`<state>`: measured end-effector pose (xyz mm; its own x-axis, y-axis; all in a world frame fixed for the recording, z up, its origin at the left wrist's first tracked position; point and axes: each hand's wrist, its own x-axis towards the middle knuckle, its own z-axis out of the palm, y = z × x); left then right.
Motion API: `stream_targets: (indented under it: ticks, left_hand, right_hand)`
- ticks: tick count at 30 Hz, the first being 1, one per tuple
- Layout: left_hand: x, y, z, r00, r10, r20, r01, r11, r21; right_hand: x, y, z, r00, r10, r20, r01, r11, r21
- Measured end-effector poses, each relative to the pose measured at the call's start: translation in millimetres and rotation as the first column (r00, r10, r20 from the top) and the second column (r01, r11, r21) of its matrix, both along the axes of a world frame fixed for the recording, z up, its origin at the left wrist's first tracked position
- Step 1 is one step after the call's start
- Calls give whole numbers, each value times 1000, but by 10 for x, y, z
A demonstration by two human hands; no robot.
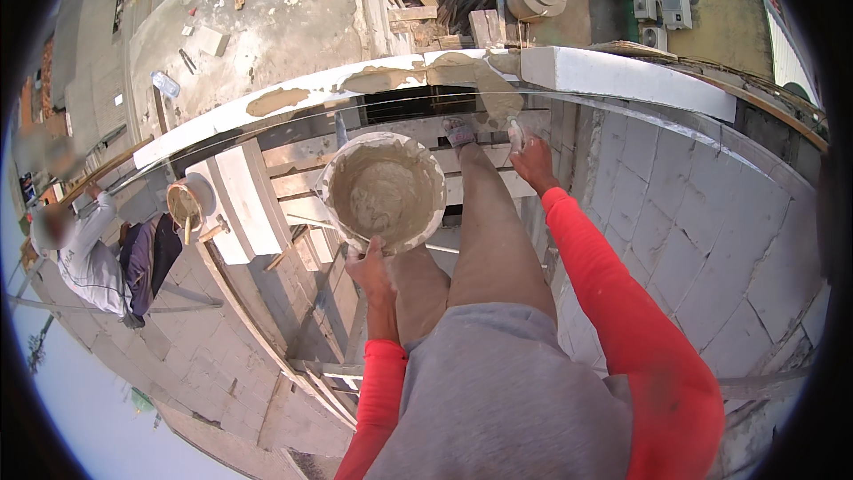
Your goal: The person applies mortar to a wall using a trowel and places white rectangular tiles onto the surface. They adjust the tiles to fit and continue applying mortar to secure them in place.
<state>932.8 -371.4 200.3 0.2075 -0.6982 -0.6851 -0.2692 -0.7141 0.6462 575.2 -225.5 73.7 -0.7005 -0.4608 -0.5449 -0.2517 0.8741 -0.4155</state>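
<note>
My left hand (372,272) is closed on the near rim of a round bucket (433,200), tipped so its inside faces me. Wet grey-brown mortar (380,194) coats its walls and lies in the bottom. On the right, the fingers of my right hand (533,162) wrap around the handle of a trowel (499,100). Its blade, smeared with mortar, is over the top of the white block wall (324,86), at the left end of a long white block (613,78). Patches of mortar (277,102) lie along that wall top.
Wooden planks (298,154) lie below me, with dark gaps between them. White blocks (242,200) and a smaller bucket (185,204) stand to the left, near a seated co-worker (98,253). A thin string runs along the wall. Beyond it are a concrete slab (267,27) and scrap wood (444,9).
</note>
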Motion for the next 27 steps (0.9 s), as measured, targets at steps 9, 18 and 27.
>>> stream_targets:
  ticks: [9,18,27]
  left_hand:
    - [-399,-90,16,1000,-23,-7,22,997,-72]
    - [-694,-253,309,819,-306,485,440,878,-189]
    - [-598,-242,314,958,-188,215,214,972,-103]
  right_hand:
    - [218,38,796,994,-77,78,81,996,-46]
    - [483,-1111,1408,273,754,-598,-947,319,-29]
    - [886,-980,1422,665,738,118,-700,670,-248]
